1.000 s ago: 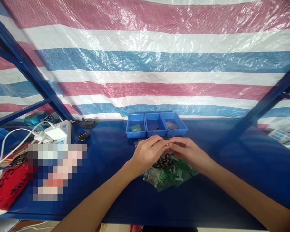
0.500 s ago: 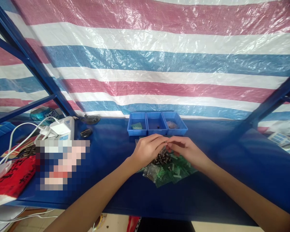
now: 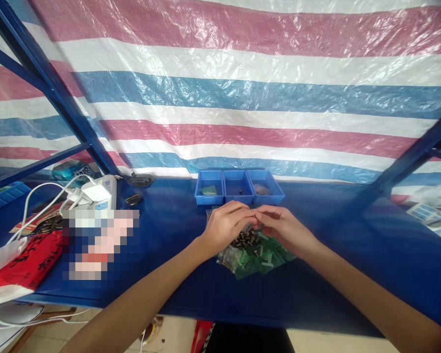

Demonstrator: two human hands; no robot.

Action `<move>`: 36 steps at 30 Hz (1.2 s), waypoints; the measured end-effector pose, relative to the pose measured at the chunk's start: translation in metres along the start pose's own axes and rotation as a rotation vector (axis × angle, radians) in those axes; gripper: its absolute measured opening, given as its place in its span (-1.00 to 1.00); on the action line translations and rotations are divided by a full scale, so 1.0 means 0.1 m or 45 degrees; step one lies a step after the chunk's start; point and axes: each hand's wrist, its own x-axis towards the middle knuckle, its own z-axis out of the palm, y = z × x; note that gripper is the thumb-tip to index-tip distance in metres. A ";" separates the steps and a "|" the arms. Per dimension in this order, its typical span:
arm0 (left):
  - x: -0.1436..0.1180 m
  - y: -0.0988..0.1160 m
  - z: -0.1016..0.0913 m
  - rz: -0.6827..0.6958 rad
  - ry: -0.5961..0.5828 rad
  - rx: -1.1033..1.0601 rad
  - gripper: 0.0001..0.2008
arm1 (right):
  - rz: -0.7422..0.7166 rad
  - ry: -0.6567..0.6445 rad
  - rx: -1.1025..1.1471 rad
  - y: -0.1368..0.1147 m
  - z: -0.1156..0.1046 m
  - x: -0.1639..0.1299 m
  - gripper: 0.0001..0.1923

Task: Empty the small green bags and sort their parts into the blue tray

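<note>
My left hand [image 3: 228,223] and my right hand [image 3: 284,225] meet fingertip to fingertip above the middle of the table. The fingers of both are bent and pinched together; whatever lies between them is too small or hidden to make out. Right under the hands is a heap of small dark and silvery cylindrical parts [image 3: 247,239]. Around it lie green plastic bags [image 3: 266,260] with pale strips on them, and a clear plastic bag [image 3: 228,257] at the near left. My hands partly cover the heap.
Three joined blue bins [image 3: 238,201] stand behind my hands, with a green piece in the left one. At the left lie a white power strip [image 3: 110,189] with cables, a black mouse [image 3: 134,199] and a red bag [image 3: 29,257]. A striped sheet [image 3: 242,108] hangs behind.
My hands stay together at the same place, with the right fingers shifted slightly. The whole view has moved a little.
</note>
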 end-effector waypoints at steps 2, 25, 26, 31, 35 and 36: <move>0.00 0.00 0.01 -0.030 -0.016 -0.057 -0.81 | 0.002 -0.015 -0.004 0.01 -0.02 0.02 -0.66; 0.11 -0.30 -0.36 -0.162 -0.372 0.495 -0.76 | -0.669 0.280 -1.488 -0.03 -0.20 0.20 -0.71; 0.10 -0.29 -0.34 -0.141 -0.413 0.496 -0.76 | -0.644 0.255 -1.584 0.03 -0.21 0.13 -0.72; 0.06 -0.20 -0.20 -0.028 -0.611 0.513 -0.75 | -0.489 0.080 -1.886 0.11 -0.26 0.04 -0.78; 0.06 -0.16 -0.15 -0.037 -0.631 0.492 -0.72 | -0.403 0.050 -1.853 0.08 -0.28 0.02 -0.74; 0.06 -0.16 -0.15 -0.047 -0.625 0.492 -0.72 | -0.402 0.042 -1.830 0.08 -0.28 0.01 -0.73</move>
